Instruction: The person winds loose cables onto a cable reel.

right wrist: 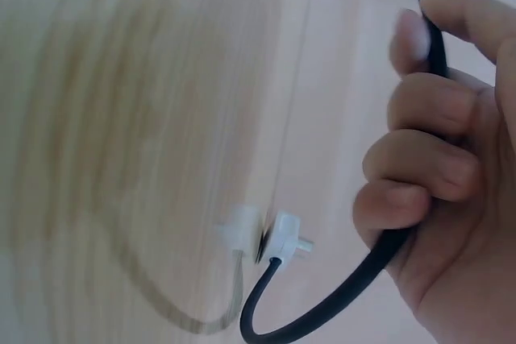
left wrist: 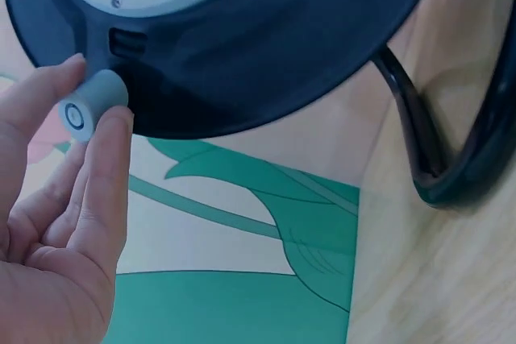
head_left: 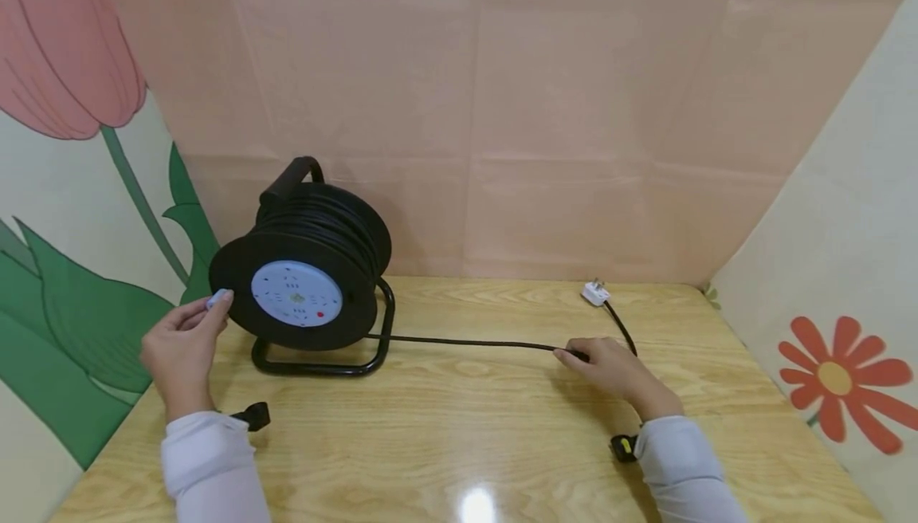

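Observation:
A black cable reel [head_left: 323, 240] with a white socket panel [head_left: 296, 293] stands at the left on a bent tube stand [head_left: 315, 367]. My left hand [head_left: 185, 348] pinches a small grey crank knob [left wrist: 93, 105] between thumb and fingers at the near left rim of the reel's disc. A black cable [head_left: 466, 341] runs nearly straight from the bottom of the reel to the right. Around that cable my right hand [head_left: 610, 365] is curled, its fingers wrapped in the right wrist view. Beyond the hand the cable bends to a white plug [head_left: 595, 293] with its metal pins showing.
The wooden table [head_left: 445, 435] ends at a pink back sheet [head_left: 552, 148]. Painted side walls stand left and right, one with a tulip [head_left: 68, 45], the other with a red flower [head_left: 835, 379]. The reel has a carry handle [head_left: 287, 180] on top.

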{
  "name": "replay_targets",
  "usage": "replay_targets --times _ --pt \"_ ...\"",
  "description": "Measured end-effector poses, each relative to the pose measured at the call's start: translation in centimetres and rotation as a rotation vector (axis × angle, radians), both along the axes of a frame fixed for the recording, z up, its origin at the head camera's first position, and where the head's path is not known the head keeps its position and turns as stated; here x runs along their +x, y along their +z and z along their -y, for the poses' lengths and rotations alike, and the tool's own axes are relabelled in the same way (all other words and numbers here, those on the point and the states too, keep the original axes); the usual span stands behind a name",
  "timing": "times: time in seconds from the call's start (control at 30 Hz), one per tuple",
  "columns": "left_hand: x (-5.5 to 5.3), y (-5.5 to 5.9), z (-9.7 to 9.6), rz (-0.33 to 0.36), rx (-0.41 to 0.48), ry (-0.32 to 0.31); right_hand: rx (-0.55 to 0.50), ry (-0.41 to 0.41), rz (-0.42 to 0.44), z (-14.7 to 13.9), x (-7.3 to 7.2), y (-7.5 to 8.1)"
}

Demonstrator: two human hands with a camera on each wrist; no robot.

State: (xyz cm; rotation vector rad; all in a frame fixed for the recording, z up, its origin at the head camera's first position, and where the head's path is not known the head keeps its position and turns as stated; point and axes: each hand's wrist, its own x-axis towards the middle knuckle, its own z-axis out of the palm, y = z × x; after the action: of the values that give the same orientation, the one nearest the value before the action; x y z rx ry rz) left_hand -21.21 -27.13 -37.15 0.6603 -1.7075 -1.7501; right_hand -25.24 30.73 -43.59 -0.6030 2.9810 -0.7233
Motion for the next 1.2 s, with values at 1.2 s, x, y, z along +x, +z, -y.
replay_targets --times 1.2 --pt "-0.6 3.5 -4.4 -0.344 0.213 -0.001 0.091 0.006 -0.156 4.6 0.0 0.7"
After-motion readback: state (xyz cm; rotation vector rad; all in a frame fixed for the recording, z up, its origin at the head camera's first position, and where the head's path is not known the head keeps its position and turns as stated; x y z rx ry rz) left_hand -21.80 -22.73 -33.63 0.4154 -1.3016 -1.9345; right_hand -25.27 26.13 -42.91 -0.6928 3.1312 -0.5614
